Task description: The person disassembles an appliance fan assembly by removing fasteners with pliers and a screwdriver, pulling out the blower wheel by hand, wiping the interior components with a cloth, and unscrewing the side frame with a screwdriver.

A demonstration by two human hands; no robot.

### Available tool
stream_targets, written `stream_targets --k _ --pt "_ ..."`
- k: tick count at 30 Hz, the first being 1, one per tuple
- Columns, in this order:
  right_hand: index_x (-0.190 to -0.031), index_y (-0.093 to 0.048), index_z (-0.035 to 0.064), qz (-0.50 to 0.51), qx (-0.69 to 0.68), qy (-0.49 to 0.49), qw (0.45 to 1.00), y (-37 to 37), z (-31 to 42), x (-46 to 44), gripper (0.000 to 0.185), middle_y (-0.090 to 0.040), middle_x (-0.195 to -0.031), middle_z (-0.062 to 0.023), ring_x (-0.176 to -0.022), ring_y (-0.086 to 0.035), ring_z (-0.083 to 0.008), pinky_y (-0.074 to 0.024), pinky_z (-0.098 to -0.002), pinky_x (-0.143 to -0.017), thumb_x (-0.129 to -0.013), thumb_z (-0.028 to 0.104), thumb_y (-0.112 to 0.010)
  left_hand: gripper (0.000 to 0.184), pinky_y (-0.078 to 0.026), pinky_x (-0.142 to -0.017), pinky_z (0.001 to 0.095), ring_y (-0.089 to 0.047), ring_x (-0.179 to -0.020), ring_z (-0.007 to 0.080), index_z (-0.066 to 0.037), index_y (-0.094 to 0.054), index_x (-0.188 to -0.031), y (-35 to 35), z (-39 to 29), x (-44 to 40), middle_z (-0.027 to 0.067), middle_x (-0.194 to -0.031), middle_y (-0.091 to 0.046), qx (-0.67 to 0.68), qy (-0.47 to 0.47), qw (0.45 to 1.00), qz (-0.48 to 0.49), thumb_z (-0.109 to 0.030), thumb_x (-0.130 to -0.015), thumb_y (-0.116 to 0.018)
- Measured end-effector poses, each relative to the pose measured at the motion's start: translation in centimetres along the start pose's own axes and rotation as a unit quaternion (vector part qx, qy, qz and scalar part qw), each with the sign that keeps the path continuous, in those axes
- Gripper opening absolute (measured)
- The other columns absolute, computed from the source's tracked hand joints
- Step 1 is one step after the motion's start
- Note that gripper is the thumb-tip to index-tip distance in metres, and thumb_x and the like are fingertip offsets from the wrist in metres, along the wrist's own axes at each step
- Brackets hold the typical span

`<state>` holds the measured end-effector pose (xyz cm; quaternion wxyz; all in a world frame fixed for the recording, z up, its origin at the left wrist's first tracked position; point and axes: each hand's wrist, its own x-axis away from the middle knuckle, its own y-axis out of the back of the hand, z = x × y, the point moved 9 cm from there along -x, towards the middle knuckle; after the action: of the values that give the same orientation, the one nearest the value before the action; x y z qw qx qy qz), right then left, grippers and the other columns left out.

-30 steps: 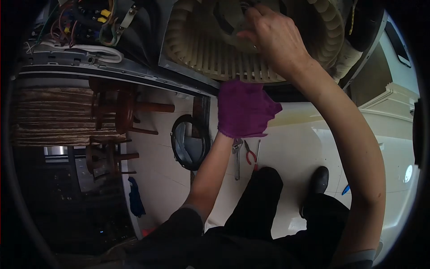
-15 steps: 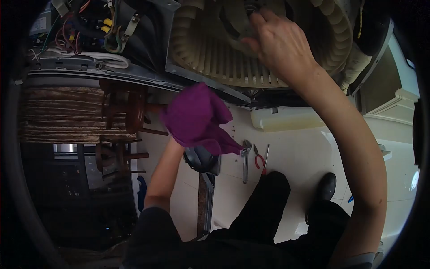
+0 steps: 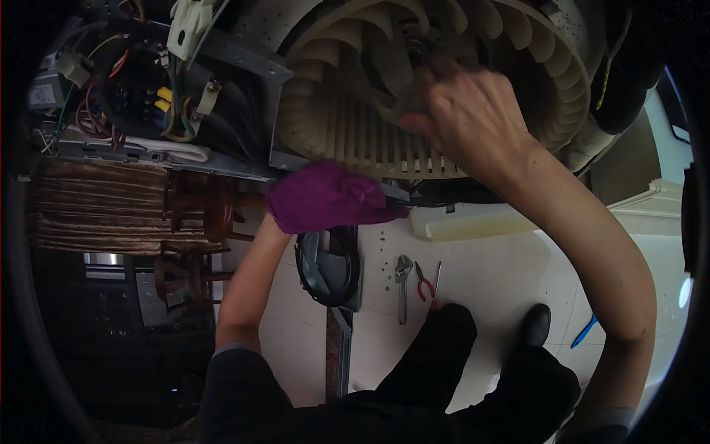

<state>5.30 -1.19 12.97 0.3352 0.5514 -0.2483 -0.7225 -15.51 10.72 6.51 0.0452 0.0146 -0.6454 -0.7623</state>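
the right hand reaches over the near edge of an open metal housing and into a large cream fan wheel, its fingers curled and brought up to the hub at the wheel's centre, the thumb apart from them; the fingertips are dark and blurred, so i cannot tell whether they pinch the hub or only rest by it. the left hand is hidden under a purple cloth, with only the wrist showing, and whether its fingers are spread or gripping i cannot tell. the cloth is by the left corner of the housing's near edge, overlapping it in view; whether it touches the metal is unclear. past that corner are coloured wires and yellow connectors. on the floor, a pale tray-like piece lies below the near edge and a dark round ring below the left corner. nearer the person's legs, an adjustable wrench, red-handled pliers and a screwdriver lie side by side, apart, with tiny loose bits by the wrench's head. a blue tool lies well apart from them, beside the right arm
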Motion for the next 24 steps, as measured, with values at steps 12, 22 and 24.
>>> stream_targets --k 12,22,24 --pt "-0.090 -0.058 0.0002 -0.038 -0.042 -0.012 0.998 0.9 -0.3 0.3 0.036 -0.058 -0.093 -0.0142 -0.080 -0.062 -0.0306 -0.0516 -0.0385 -0.066 -0.069 0.024 -0.076 0.035 -0.049 -0.089 0.0345 -0.062 -0.098 0.0266 -0.007 -0.063 -0.113 -0.3 -0.3 -0.1 0.0129 -0.109 -0.064 0.021 0.018 0.998 0.052 -0.024 -0.082 -0.064" --pt "-0.084 -0.062 0.0007 -0.109 -0.063 -0.045 0.991 1.1 0.3 0.7 0.030 -0.059 -0.087 -0.0111 -0.083 -0.059 -0.0274 -0.0493 -0.0356 -0.075 -0.065 0.017 -0.077 0.044 -0.043 -0.097 0.0343 -0.054 -0.111 0.0227 -0.007 -0.052 -0.126 -3.1 -3.6 7.5 0.0109 -0.120 -0.056 0.297 0.263 0.901 -0.175 -0.024 -0.087 -0.063" --pt "-0.085 -0.058 0.0002 -0.133 -0.047 -0.043 0.989 1.0 0.4 1.2 0.032 -0.058 -0.088 -0.0120 -0.082 -0.060 -0.0296 -0.0497 -0.0369 -0.072 -0.067 0.019 -0.077 0.042 -0.045 -0.093 0.0334 -0.055 -0.107 0.0219 -0.006 -0.056 -0.121 -6.2 -5.8 10.6 0.0113 -0.115 -0.058 0.344 0.287 0.872 -0.198 -0.024 -0.084 -0.066"
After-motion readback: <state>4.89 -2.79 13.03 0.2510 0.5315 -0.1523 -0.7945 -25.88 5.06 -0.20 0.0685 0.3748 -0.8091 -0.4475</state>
